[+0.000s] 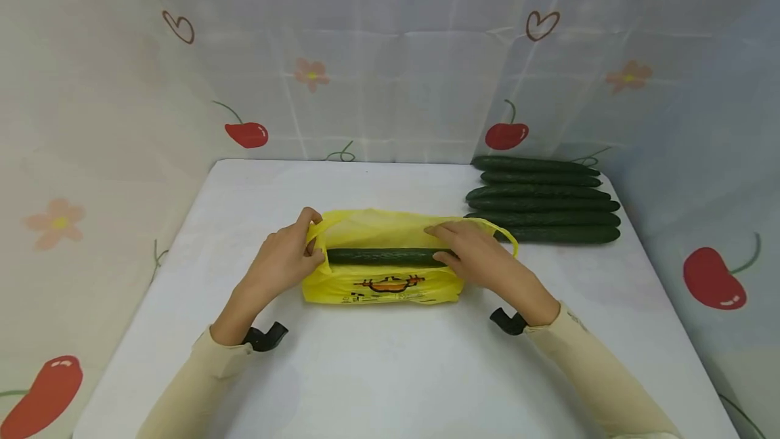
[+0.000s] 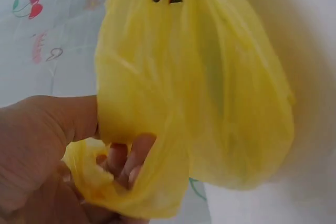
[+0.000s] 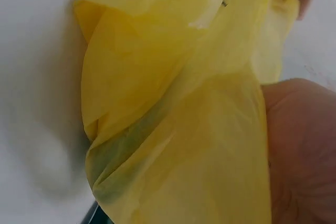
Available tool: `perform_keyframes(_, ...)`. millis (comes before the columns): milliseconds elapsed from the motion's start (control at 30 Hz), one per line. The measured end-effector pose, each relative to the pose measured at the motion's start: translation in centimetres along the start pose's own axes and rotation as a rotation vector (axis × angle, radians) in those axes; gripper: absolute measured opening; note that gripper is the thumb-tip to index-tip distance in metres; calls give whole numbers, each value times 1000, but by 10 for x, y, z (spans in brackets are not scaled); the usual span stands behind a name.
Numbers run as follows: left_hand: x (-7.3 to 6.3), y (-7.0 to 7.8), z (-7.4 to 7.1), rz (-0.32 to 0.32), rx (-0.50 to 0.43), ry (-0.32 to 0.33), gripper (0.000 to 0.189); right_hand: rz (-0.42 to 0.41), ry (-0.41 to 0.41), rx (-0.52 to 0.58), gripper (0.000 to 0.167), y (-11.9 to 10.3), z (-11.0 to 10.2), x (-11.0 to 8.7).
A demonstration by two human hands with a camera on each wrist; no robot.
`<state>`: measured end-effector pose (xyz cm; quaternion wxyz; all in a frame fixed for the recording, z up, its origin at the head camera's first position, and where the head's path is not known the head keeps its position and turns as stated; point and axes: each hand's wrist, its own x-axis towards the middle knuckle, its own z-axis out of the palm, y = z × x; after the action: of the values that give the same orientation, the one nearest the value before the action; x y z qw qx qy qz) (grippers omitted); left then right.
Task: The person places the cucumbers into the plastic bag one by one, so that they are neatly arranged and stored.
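A thin yellow plastic bag (image 1: 380, 290) with a printed front lies on its base at mid-table, mouth open upward. One dark green cucumber (image 1: 384, 257) lies lengthwise in the mouth and shows faintly through the plastic. My left hand (image 1: 280, 256) grips the bag's left handle; in the left wrist view its fingers (image 2: 137, 153) curl inside the yellow loop. At the cucumber's right end is my right hand (image 1: 478, 253), thumb over the cucumber and fingers apart from it, reaching across the bag's back wall. The right handle loop stands behind that hand. In the right wrist view the bag hides most of its fingers.
Several cucumbers (image 1: 542, 208) lie side by side at the back right of the white table (image 1: 390, 371), close behind the bag's right handle. A printed curtain (image 1: 390, 87) hangs along the back and both sides. Black bands (image 1: 266, 337) sit at both wrists.
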<state>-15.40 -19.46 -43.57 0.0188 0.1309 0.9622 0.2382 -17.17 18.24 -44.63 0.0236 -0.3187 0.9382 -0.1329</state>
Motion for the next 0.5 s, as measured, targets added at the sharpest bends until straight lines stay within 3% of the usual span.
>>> perform_keyframes(133, -10, -6, -10, 65, -62, -60, 58, 98, -68, 22, 86, 5, 2, 7)
perform_keyframes(300, -19, -11, -15, 133, -104, -110, 75, 126, -135, 30, 111, 6, -1, 11)
perform_keyframes(433, -22, -9, -15, 156, -106, -166, 88, 120, -159, 56, 108, 3, -7, 9)
perform_keyframes(500, -22, -9, -14, 170, -61, -140, 87, 105, -157, 94, 97, 1, -12, 6)
